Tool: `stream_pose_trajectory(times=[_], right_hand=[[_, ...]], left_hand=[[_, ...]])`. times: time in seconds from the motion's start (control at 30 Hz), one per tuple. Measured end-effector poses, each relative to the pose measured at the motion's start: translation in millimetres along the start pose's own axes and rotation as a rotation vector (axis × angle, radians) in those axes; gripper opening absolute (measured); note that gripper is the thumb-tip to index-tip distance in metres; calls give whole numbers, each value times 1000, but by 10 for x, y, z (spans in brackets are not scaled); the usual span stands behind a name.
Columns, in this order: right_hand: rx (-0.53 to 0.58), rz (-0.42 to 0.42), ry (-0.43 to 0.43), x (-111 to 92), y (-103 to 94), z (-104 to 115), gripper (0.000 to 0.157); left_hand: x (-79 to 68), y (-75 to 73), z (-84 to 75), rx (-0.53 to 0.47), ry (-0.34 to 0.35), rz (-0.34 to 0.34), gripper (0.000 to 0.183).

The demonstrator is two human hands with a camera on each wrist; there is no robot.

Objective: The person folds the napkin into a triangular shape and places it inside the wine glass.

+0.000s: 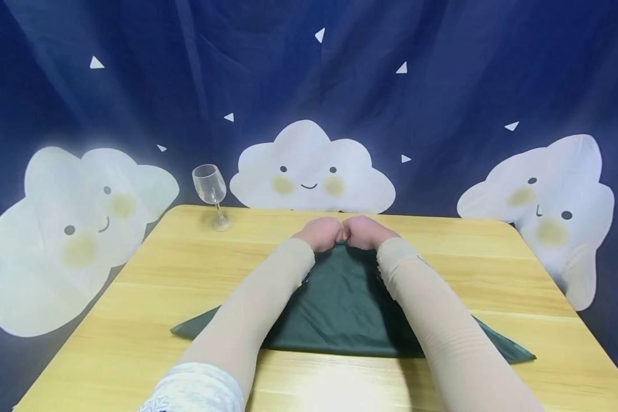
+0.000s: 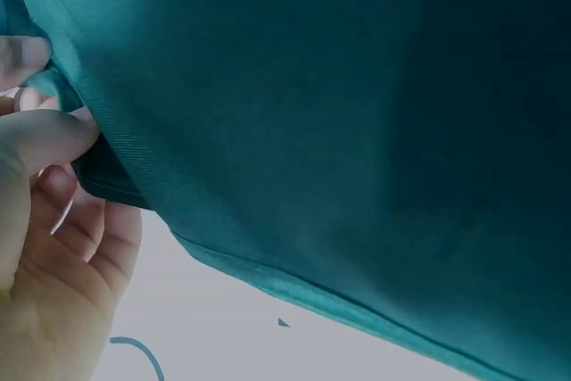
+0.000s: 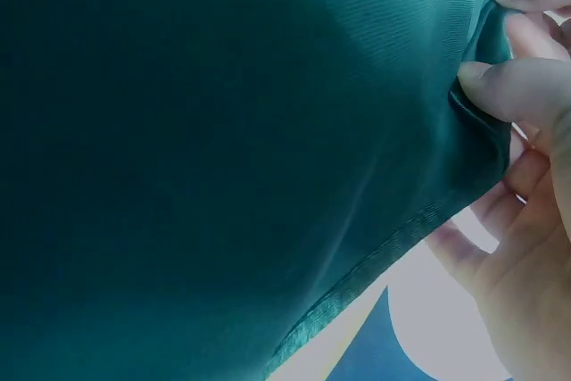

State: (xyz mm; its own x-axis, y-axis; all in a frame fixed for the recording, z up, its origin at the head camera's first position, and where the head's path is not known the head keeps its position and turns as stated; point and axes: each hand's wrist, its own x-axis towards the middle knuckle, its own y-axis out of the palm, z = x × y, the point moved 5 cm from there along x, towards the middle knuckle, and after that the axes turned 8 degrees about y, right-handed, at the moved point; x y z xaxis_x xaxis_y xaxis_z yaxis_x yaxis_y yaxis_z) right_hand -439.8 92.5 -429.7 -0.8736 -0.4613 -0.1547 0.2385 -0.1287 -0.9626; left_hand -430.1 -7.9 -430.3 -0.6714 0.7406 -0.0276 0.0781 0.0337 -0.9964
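With thumbs and fingers curled, our left hand [image 1: 320, 233] and right hand [image 1: 368, 232], side by side, pinch the green cloth [image 1: 345, 309] at its twelve o'clock corner. The cloth spreads across the middle of the table [image 1: 494, 266]; at ten o'clock from it stands a wine glass [image 1: 210, 184].

Table [image 1: 494, 269] with cloth [image 1: 340, 312], wineglass [image 1: 210, 186]

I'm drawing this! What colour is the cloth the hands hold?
The cloth is dark green, best seen in the head view.
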Motion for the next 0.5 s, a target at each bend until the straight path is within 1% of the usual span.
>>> stream_pose_trajectory(times=[0.13,0.23,0.4,0.5], right_hand=[[11,18,-49,-55,-15,13,20],[39,39,-61,-101,-37,5,17],[62,63,-40,-130,-44,-17,27],[32,57,-31,-121,-30,-7,25]], left_hand=[[-63,-30,-34,0,22,2,36],[-93,-49,-43,0,25,20,32],[-125,-44,-17,-30,-14,56,36],[-137,-31,7,-38,-42,54,36]])
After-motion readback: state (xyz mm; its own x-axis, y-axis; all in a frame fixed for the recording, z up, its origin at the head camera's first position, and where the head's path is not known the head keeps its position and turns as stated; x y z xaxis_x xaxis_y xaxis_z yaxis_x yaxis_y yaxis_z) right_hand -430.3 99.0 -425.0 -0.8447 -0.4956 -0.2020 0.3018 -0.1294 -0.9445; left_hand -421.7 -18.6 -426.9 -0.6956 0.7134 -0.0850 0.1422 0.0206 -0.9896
